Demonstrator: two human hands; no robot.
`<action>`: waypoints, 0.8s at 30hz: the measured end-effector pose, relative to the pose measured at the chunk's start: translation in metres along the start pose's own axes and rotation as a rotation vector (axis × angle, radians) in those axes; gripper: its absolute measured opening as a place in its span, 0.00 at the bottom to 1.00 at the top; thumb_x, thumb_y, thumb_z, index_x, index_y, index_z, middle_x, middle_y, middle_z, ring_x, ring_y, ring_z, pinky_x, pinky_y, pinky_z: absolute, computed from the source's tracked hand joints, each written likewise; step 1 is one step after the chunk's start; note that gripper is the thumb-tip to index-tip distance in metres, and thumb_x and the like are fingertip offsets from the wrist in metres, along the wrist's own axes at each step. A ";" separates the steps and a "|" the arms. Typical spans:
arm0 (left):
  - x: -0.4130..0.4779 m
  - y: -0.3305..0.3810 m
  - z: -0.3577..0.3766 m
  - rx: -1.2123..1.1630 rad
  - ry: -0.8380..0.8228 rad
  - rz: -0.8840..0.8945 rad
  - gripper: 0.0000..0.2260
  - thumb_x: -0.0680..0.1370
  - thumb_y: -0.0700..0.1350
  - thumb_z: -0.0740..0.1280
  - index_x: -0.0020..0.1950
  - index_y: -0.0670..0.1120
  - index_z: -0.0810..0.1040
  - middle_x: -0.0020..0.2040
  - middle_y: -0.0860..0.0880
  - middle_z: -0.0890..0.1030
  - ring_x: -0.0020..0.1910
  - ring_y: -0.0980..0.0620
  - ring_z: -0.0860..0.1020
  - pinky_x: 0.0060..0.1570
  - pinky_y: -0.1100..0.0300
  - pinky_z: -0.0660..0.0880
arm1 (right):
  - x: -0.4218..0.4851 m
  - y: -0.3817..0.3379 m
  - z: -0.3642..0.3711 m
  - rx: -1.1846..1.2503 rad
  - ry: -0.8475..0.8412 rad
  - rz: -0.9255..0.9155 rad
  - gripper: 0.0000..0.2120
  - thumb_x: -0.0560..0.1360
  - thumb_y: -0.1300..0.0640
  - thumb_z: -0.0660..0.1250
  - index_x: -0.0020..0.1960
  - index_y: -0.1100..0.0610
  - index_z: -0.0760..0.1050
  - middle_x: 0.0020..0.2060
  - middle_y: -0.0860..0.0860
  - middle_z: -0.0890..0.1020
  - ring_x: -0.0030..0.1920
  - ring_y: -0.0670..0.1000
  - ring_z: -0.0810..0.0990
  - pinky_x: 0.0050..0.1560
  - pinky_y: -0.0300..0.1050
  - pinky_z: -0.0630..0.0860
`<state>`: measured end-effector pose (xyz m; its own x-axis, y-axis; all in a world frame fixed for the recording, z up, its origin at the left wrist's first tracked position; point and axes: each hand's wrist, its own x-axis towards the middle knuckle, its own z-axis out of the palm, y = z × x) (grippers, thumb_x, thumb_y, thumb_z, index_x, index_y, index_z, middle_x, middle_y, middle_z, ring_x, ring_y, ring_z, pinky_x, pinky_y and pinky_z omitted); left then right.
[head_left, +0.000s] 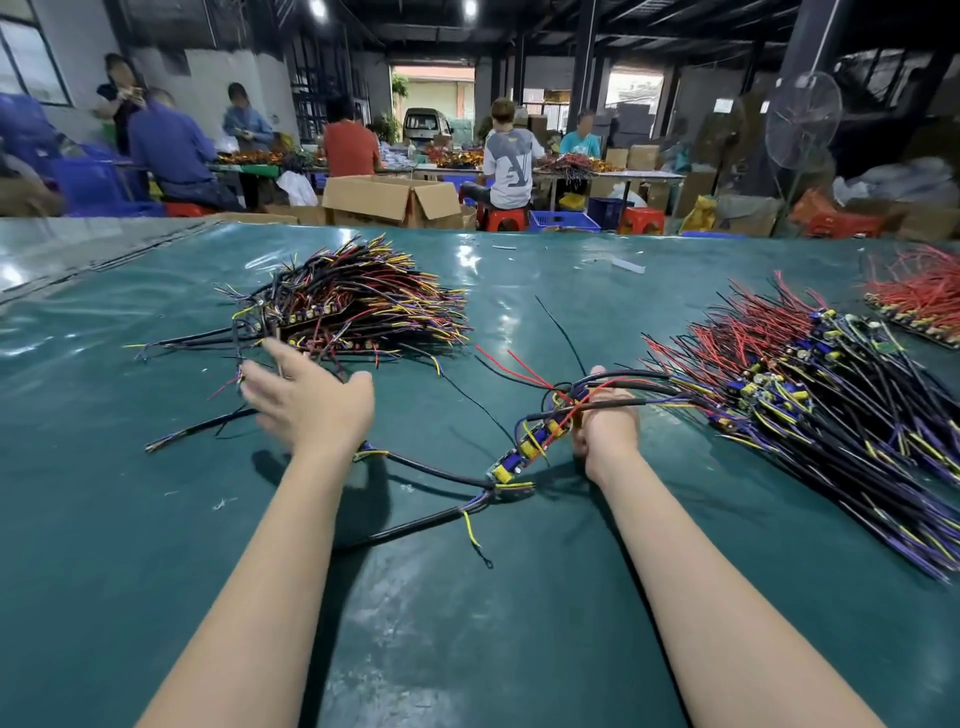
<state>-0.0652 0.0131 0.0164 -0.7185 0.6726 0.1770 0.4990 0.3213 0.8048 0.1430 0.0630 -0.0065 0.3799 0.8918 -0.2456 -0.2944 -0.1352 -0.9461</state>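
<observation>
Two hands are working over the green table (156, 545): the left hand (306, 402) is hovering, fingers spread and empty, near the left wire pile (358, 306); the right hand (608, 431) is gripping a wired circuit board (530, 444) at table centre, beside the right wire pile (810, 400).

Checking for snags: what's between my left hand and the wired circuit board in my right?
In the head view, between left hand and wired circuit board lies mostly bare green mat, crossed by one thin black wire.
</observation>
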 end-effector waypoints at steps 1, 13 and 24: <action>-0.006 0.002 -0.002 0.155 0.051 0.154 0.35 0.73 0.46 0.67 0.75 0.43 0.54 0.75 0.38 0.51 0.74 0.39 0.47 0.71 0.41 0.48 | -0.002 -0.001 0.000 0.019 -0.030 0.029 0.19 0.79 0.48 0.57 0.32 0.55 0.63 0.18 0.49 0.69 0.14 0.44 0.63 0.19 0.28 0.59; -0.050 0.015 0.033 0.293 -0.429 0.752 0.15 0.81 0.46 0.55 0.63 0.43 0.74 0.63 0.43 0.73 0.65 0.42 0.68 0.64 0.52 0.64 | -0.019 -0.007 -0.004 0.012 -0.692 -0.005 0.25 0.79 0.41 0.47 0.43 0.57 0.74 0.22 0.49 0.75 0.22 0.47 0.77 0.21 0.37 0.73; -0.033 0.006 0.019 0.382 -0.720 0.494 0.03 0.74 0.45 0.63 0.44 0.49 0.76 0.34 0.50 0.81 0.25 0.57 0.76 0.26 0.71 0.68 | -0.010 -0.003 -0.003 0.241 -0.189 0.052 0.19 0.79 0.45 0.56 0.32 0.52 0.64 0.12 0.46 0.68 0.11 0.41 0.59 0.15 0.28 0.57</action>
<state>-0.0293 0.0061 0.0045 0.0235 0.9987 -0.0460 0.8825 0.0009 0.4703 0.1429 0.0536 -0.0016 0.1957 0.9539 -0.2277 -0.5177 -0.0967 -0.8501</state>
